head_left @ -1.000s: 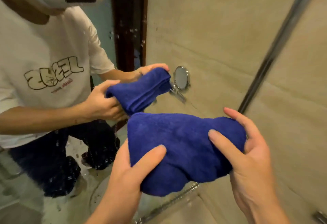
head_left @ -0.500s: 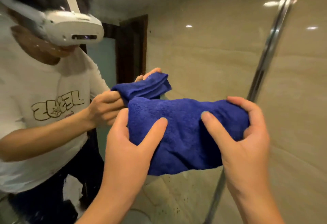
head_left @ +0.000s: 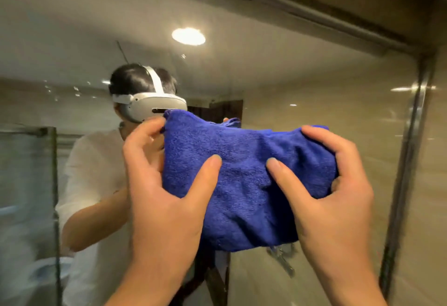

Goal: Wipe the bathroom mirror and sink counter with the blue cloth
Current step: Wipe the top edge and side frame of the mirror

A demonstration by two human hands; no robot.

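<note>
A bunched blue cloth (head_left: 244, 172) is held up in front of the bathroom mirror (head_left: 302, 83), near its upper part. My left hand (head_left: 164, 197) grips the cloth's left end, thumb on the front and fingers curled behind the top corner. My right hand (head_left: 333, 197) grips the right end the same way. Whether the cloth touches the glass I cannot tell. The sink counter is out of view.
The mirror's metal frame (head_left: 411, 160) runs down the right side, with beige wall tile (head_left: 433, 184) beyond it and a ledge above. The glass reflects a person with a white headset, a ceiling light (head_left: 188, 36), a dark door and a glass shower panel (head_left: 26, 197).
Both hands have lifted the cloth from low in front of the mirror up toward its top, and my view has tilted upward. The grip on both ends is unchanged.
</note>
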